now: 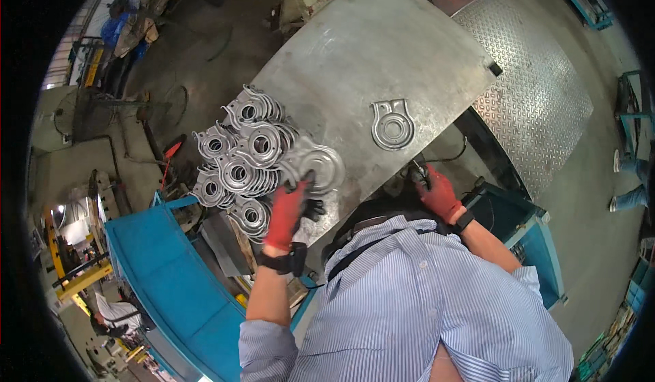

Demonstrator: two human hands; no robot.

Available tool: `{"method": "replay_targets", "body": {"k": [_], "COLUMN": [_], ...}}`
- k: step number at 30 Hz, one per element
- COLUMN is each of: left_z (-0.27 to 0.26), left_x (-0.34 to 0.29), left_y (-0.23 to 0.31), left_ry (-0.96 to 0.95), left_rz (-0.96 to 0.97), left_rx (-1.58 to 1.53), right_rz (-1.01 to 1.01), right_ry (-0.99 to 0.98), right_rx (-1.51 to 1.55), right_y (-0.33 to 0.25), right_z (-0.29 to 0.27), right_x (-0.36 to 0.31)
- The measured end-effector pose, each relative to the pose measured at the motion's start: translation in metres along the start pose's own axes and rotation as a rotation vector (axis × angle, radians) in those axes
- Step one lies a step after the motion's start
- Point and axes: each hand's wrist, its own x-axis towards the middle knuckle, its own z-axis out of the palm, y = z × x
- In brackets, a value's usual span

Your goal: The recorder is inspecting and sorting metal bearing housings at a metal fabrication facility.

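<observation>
My left hand [288, 211], in a red glove with dark fingertips, grips the near edge of a round stamped metal part [326, 168]. Motion smears that part, which is beside the stacked metal parts [239, 172] on the left of the metal table [327, 54]. Another such part [393, 129], with a ringed centre and a tab, lies flat by itself toward the table's right edge. Just off that edge, my right hand [439, 194], gloved the same way, is closed around a small dark object, too obscured to name.
A blue metal panel [170, 280] stands at lower left, and a teal bin frame [539, 245] at lower right. Beyond the table's right edge lies a diamond-plate sheet [532, 95]. A fan [174, 106] stands at left. Another person's legs [631, 194] show at far right.
</observation>
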Motion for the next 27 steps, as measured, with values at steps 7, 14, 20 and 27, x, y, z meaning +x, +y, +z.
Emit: {"method": "replay_targets", "body": {"k": [7,14,20,27], "left_z": [-0.141,-0.079,0.09,0.174], "left_x": [0.04,0.007,0.041,0.127], "left_y": [0.01,0.075,0.06,0.025], "left_ry": [0.321,0.635,0.001,0.153], "left_rz": [0.162,0.337,0.249,0.34], "left_rx": [0.184,0.998,0.685,1.202], "right_rz": [0.006,0.14,0.202,0.259], "right_ry": [-0.175,-0.152,-0.093,-0.103], "right_rx": [-0.082,-0.053,-0.037,-0.005], "right_y": [0.013,0.027,0.04,0.037], "right_z": [-0.021,-0.039,-0.049,-0.064], "right_x": [0.011,0.004,-0.006,-0.009]}}
